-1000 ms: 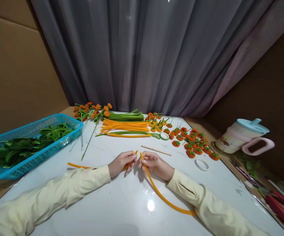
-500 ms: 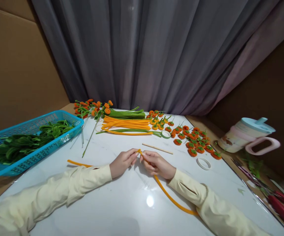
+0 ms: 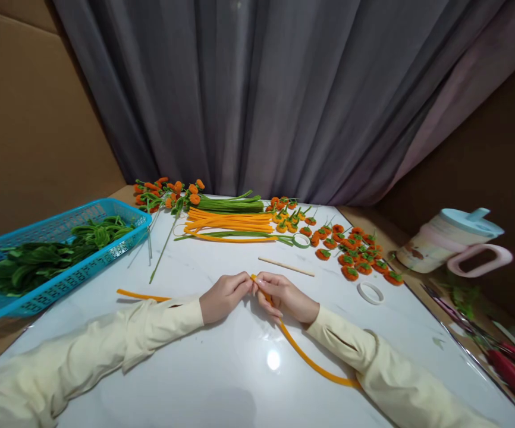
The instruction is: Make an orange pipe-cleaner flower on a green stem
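Over the middle of the white table, my left hand (image 3: pixel 225 297) and my right hand (image 3: pixel 286 297) meet with fingertips pinched together. Both grip a yellow-orange pipe cleaner (image 3: pixel 302 352), bent into a small fold that shows between the fingertips. One length curves from under my right palm down to the right and passes beneath my right sleeve. A yellow-orange end also sticks out to the left from behind my left forearm; I cannot tell if it is the same piece. Just beyond my hands lies a thin wooden stick (image 3: pixel 286 267).
Bundles of yellow-orange pipe cleaners (image 3: pixel 231 221) and green pipe cleaners (image 3: pixel 228 205) lie at the back. Orange persimmon-like pieces (image 3: pixel 350 273) cluster right, beside a white ring (image 3: pixel 370 293) and green tape roll (image 3: pixel 301 241). A blue basket (image 3: pixel 68 274) stands left, a cup (image 3: pixel 449 241) and red-handled pliers (image 3: pixel 514 377) right.
My fingertips have drawn closer together around the fold, so less of it shows. The stem end at the left has shifted slightly left. The view has tilted a little.
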Tool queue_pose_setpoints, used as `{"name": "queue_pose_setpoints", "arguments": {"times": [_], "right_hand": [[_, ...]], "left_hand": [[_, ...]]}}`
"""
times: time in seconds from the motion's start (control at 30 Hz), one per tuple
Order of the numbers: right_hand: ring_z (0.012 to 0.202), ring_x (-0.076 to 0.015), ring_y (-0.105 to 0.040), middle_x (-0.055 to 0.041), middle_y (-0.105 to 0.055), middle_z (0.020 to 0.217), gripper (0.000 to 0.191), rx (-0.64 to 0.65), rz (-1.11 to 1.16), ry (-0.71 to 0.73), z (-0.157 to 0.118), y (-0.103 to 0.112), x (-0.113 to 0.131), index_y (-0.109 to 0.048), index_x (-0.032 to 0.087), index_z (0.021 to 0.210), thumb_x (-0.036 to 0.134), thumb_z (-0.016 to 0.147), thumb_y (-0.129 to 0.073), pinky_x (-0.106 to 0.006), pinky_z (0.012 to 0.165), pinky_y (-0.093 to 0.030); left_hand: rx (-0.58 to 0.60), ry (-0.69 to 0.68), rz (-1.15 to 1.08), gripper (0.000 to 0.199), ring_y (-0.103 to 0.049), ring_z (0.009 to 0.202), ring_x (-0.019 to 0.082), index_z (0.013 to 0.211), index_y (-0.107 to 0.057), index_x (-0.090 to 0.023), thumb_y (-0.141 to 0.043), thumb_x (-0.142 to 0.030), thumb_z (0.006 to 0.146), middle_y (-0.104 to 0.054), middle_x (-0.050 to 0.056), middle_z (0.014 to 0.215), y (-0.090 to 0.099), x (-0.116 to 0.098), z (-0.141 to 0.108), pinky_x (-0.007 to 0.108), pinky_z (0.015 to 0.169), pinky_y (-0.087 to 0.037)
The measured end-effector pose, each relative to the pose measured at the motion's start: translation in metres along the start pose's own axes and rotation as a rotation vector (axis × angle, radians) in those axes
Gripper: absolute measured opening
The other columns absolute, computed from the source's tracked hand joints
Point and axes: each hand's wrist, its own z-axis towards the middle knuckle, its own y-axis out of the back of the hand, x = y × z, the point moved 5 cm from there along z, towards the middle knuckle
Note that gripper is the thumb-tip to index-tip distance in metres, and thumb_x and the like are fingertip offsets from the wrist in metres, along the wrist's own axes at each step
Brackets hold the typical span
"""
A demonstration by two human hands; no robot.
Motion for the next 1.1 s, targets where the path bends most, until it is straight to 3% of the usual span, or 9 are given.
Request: {"name": "queue_pose_setpoints", "arguments": {"times": [0.23,0.77,1.1], "right_hand": [[0.031,-0.0057,-0.038,0.0043,-0.051,0.049,0.029,-0.004,-0.026,-0.019,-0.0004,-0.0038,0.0007,-0.047,0.015,0.082,0.043,0.086,-0.053,-0.018,0.032,-0.043],[0.032,-0.0077,-0.045,0.0038,-0.053,0.049,0.030,-0.018,-0.085,-0.013,-0.0021,-0.0061,0.0020,-0.046,0.015,0.084,0.044,0.085,-0.054,-0.017,0.032,-0.042],[0.034,-0.0081,-0.047,0.0036,-0.054,0.051,0.030,-0.029,-0.055,0.014,-0.0010,-0.0046,-0.0019,-0.044,0.016,0.083,0.045,0.086,-0.053,-0.017,0.033,-0.042]], "left_hand": [[-0.005,-0.005,-0.026,0.031,-0.037,0.055,0.011,0.072,-0.048,-0.017,-0.028,-0.033,0.090,-0.040,-0.004,0.057,0.0007,0.0015,-0.0005,0.022,0.056,-0.031],[-0.027,-0.059,0.103,0.030,-0.040,0.056,0.010,0.071,-0.046,-0.018,-0.027,-0.032,0.090,-0.044,-0.003,0.061,0.0003,0.0005,-0.0011,0.022,0.059,-0.033],[-0.005,-0.052,0.066,0.030,-0.041,0.058,0.011,0.073,-0.045,-0.019,-0.026,-0.034,0.091,-0.044,-0.003,0.062,-0.0001,0.0019,-0.0020,0.023,0.060,-0.033]]}}
